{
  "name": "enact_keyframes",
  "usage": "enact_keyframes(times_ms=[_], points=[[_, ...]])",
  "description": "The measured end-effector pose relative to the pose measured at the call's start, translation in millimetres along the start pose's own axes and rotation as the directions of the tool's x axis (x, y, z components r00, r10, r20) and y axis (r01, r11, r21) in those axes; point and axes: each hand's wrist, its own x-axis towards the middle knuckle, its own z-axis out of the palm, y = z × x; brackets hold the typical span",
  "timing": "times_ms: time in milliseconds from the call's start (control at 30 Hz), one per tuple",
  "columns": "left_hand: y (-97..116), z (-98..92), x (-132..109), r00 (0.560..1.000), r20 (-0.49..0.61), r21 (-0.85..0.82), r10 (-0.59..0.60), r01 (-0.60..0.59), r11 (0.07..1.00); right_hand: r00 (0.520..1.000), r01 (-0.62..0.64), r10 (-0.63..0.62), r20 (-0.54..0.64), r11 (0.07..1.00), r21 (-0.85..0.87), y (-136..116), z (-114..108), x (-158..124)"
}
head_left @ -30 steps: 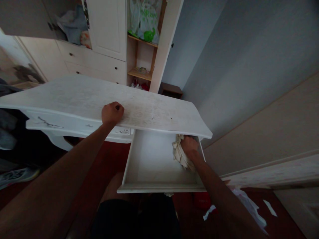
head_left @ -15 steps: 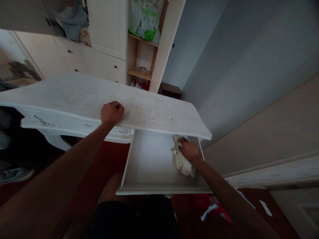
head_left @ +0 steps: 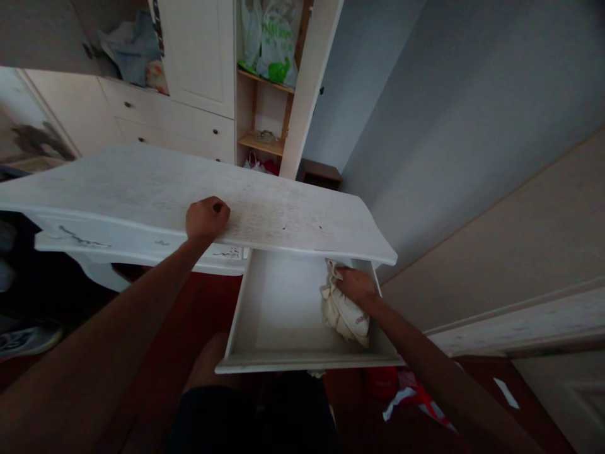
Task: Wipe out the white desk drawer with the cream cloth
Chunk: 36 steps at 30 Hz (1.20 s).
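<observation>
A white desk (head_left: 142,189) stands in front of me with its right drawer (head_left: 265,315) pulled out. Inside the drawer, at its right side, lies a crumpled cream cloth (head_left: 343,315). My right hand (head_left: 355,285) reaches into the drawer and presses on the top of that cloth, fingers closed on it. My left hand (head_left: 205,218) rests as a closed fist on the desk top near its front edge, with nothing visible in it.
A white wardrobe (head_left: 198,57) with drawers stands behind the desk, its open shelves (head_left: 262,142) holding plastic bags (head_left: 267,38). A blue-grey wall (head_left: 449,126) runs along the right. Paper scraps (head_left: 416,403) lie on the dark red floor. My knees are under the drawer.
My right hand has drawn the cloth a little forward along the drawer's right side, out from under the desk top. The left fist has stayed in place.
</observation>
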Motion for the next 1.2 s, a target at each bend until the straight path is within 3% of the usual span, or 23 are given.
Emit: enact_keyframes(times_ms=[133,467,667,933,1200], points=[[0,-0.1,0,1.000,-0.010,0.015,0.019,-0.019,1.000,0.992,-0.115,0.113,-0.046,0.993,-0.029,-3,-4,14],[-4,3.9,2,0.999,-0.041,0.008,0.030,-0.029,1.000,0.978,-0.175,0.173,-0.120,0.985,0.001,3,1,32],[-2,2.6,1,0.999,-0.044,-0.015,0.023,-0.024,1.000,0.979,-0.194,0.196,-0.056,0.980,0.031,5,-1,30],[-2,2.6,0,0.998,-0.048,-0.007,0.031,-0.031,0.999,0.990,-0.135,0.130,0.059,0.988,0.072,4,4,8],[0,0.3,-1,0.999,-0.021,-0.017,0.027,-0.028,0.999,0.975,-0.014,0.037,0.221,0.995,-0.103,-6,9,-45]])
